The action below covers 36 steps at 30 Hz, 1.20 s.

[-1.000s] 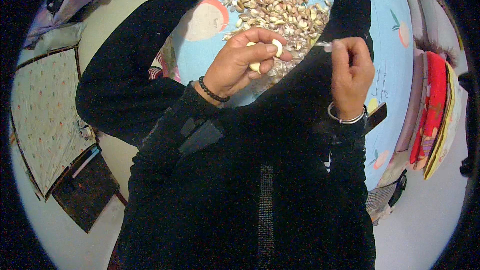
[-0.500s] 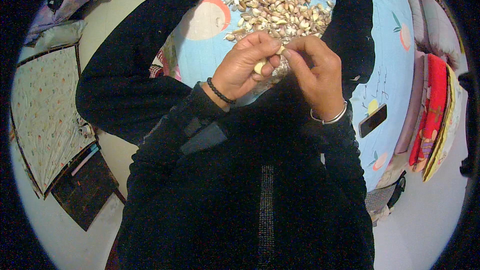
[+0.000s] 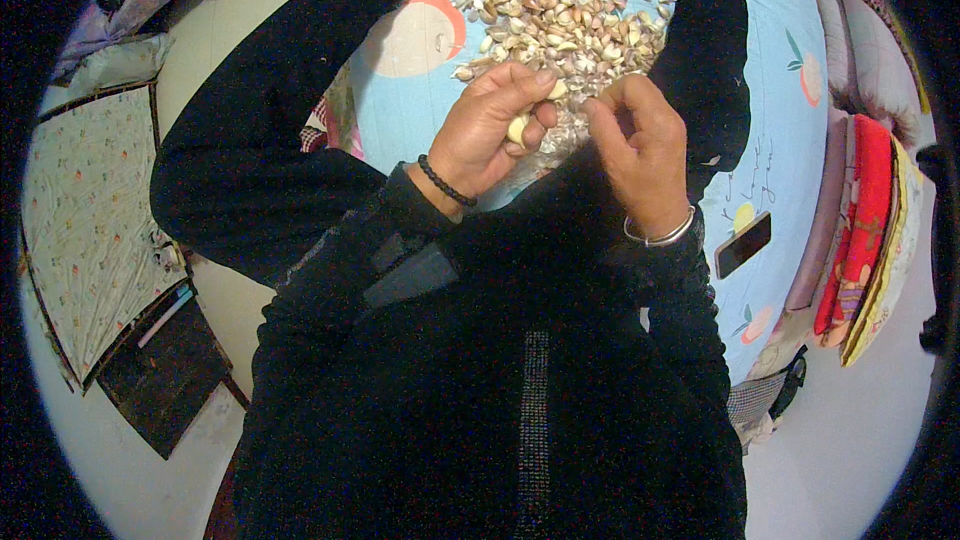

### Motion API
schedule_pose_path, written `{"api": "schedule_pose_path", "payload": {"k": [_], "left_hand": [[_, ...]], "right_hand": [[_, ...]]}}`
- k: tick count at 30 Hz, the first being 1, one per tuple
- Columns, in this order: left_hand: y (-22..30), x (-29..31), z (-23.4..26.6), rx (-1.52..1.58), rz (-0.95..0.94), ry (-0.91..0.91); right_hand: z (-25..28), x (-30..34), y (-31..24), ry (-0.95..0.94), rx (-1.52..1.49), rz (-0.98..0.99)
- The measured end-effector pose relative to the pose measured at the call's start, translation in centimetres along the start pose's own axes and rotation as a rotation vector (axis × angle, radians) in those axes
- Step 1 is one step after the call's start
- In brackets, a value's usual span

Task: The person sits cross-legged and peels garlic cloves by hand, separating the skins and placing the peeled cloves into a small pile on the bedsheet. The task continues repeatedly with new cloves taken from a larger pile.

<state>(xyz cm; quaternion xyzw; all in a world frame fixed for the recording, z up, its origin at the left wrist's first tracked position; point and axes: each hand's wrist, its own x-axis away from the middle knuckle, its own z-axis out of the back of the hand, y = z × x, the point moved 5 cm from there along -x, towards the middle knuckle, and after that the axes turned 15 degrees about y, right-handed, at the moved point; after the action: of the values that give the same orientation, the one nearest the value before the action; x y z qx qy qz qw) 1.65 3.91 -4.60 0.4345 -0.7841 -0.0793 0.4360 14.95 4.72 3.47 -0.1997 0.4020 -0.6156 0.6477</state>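
My left hand (image 3: 484, 128), with a black beaded bracelet at its wrist, is closed around pale garlic cloves. One peeled clove (image 3: 557, 90) sticks out between thumb and forefinger, and another clove (image 3: 518, 128) shows lower down among the curled fingers. Just to the right is my right hand (image 3: 648, 148), wearing a silver bangle. Its thumb and forefinger are pinched together, a little apart from the clove; whatever is between them is too small to make out. Beyond both hands a heap of unpeeled garlic cloves (image 3: 550, 0) lies between my legs. Papery garlic skins (image 3: 568, 132) gather below my hands.
A blue patterned sheet (image 3: 400, 120) lies under the garlic. To the right rests a dark phone (image 3: 743, 244), with folded red bedding (image 3: 865, 210) past it. My black-trousered legs flank the heap. At the left stands a panel covered in patterned cloth (image 3: 95, 230).
My right hand has drawn slightly away to the right from the clove at my left fingertips, opening a gap. The left hand keeps its cloves and has barely moved.
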Motion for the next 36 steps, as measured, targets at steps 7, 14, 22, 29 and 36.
{"api": "schedule_pose_path", "payload": {"k": [7, 14, 22, 29, 36], "left_hand": [[-0.2, -0.2, 0.2, -0.091, -0.081, 0.074], [-0.1, 0.0, 0.2, -0.041, 0.01, 0.047], [-0.2, -0.8, 0.6, -0.071, 0.023, -0.003], [1.0, -1.9, 1.1, 0.334, 0.149, -0.26], [1.3, -2.8, 2.4, 0.386, 0.198, -0.11]], "right_hand": [[-2.1, 0.5, 1.1, -0.139, -0.291, -0.174], [-2.8, 0.5, 3.3, -0.19, -0.514, -0.467], [-2.9, 0.7, 2.1, -0.261, -0.436, -0.285], [-1.3, -3.9, 7.0, -0.142, 0.149, 0.042], [-4.9, -8.4, 12.6, -0.028, 0.433, 0.083]]}}
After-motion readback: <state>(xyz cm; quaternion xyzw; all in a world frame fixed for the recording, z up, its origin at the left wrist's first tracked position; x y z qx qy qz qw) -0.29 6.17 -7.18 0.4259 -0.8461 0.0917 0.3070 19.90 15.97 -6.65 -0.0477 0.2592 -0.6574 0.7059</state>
